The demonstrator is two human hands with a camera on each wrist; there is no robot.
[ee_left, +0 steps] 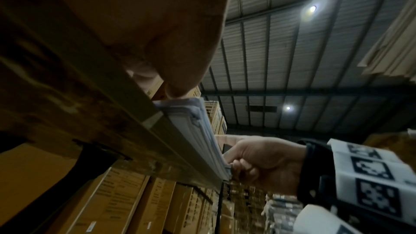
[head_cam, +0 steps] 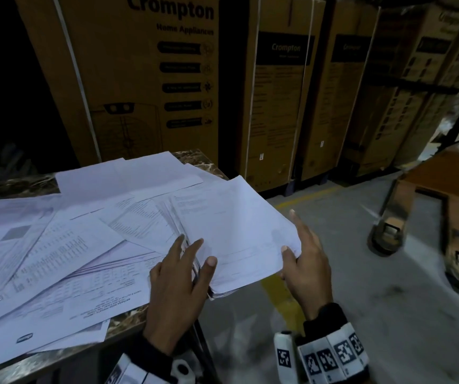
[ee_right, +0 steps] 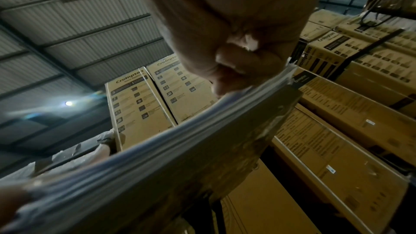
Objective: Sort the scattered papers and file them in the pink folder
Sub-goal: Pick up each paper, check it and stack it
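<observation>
Loose printed papers (head_cam: 56, 245) lie scattered over the marble-topped table (head_cam: 15, 184). A thick gathered stack of papers (head_cam: 236, 231) overhangs the table's right edge. My left hand (head_cam: 178, 278) lies over the stack's left edge with straight fingers, the thumb (ee_left: 175, 77) pressing on top. My right hand (head_cam: 303, 259) pinches the stack's near right corner, thumb on top, index finger pointing forward. The left wrist view shows that hand's (ee_left: 258, 157) other fingers curled under the stack (ee_left: 193, 131). In the right wrist view, the stack (ee_right: 180, 149) appears edge-on below the right hand (ee_right: 236, 51). No pink folder is in view.
Tall Crompton cartons (head_cam: 139, 79) stand in a row close behind the table. A pallet jack (head_cam: 444, 203) sits on the concrete floor to the right. A yellow floor line (head_cam: 305, 196) runs along the cartons. The area left of the cartons is dark.
</observation>
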